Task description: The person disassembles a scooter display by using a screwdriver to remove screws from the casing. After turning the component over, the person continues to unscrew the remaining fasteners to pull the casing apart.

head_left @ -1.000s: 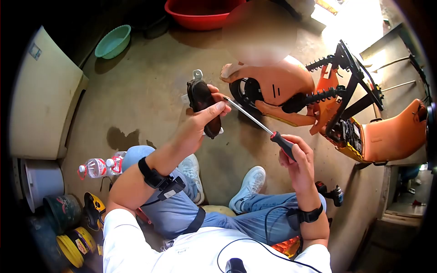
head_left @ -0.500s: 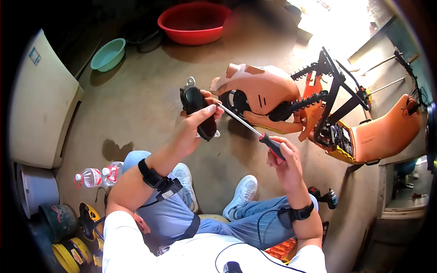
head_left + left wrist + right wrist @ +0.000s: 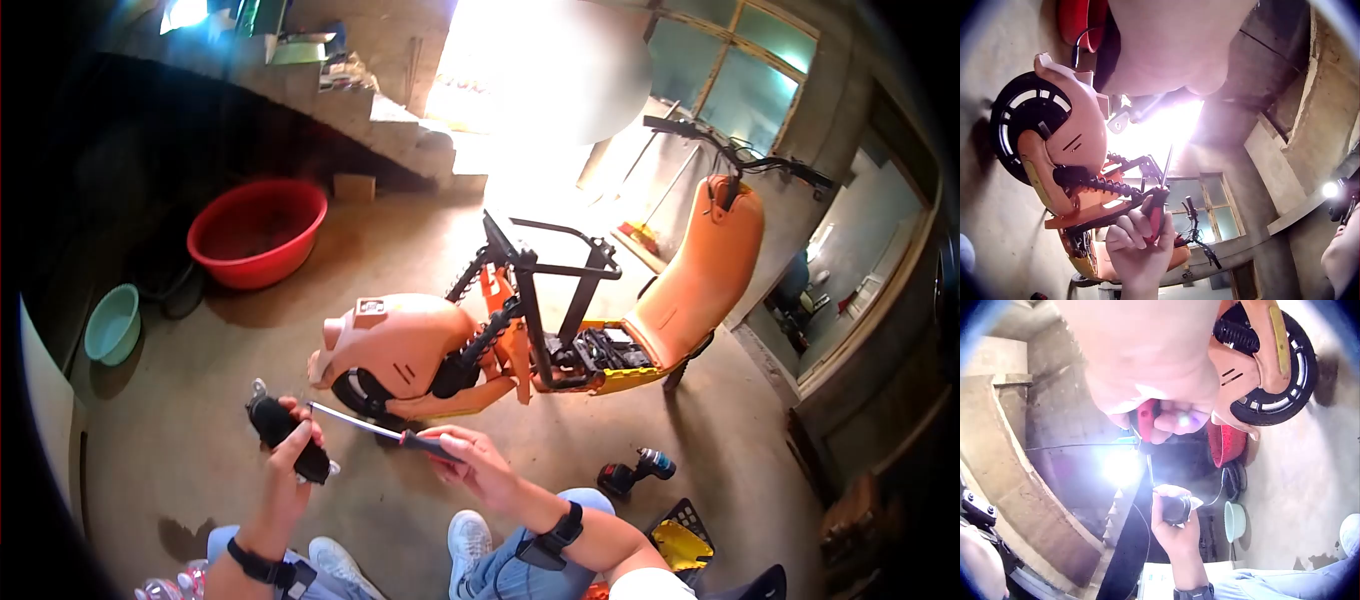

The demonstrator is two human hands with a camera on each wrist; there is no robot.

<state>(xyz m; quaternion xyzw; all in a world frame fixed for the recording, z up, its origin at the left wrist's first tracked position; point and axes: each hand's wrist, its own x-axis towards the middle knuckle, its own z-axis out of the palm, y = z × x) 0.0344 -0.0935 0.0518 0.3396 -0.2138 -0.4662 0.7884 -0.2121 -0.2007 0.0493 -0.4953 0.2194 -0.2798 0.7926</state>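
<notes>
My left hand (image 3: 291, 458) grips a dark, glossy, elongated part (image 3: 273, 420) with a pale metal tab at each end. My right hand (image 3: 486, 468) holds a screwdriver (image 3: 350, 420) by its red and black handle, its bare shaft pointing left. The tip lies right at the left fingertips, beside the dark part. In the left wrist view the red and black handle (image 3: 1157, 215) stands in the curled right fingers. The right wrist view shows the left hand (image 3: 1179, 540) around the dark part, one pale tab sticking out.
A partly stripped orange electric scooter (image 3: 420, 345) stands just beyond the hands, its black frame and wiring exposed. A cordless drill (image 3: 637, 472) lies on the floor at right, near a yellow and black case (image 3: 685, 545). Red (image 3: 257, 235) and green basins (image 3: 113, 325) sit at back left.
The head view has tilted up and turned right, so the hands appear lower and farther left and more of the room shows. Both hands keep their hold on the dark part and screwdriver.
</notes>
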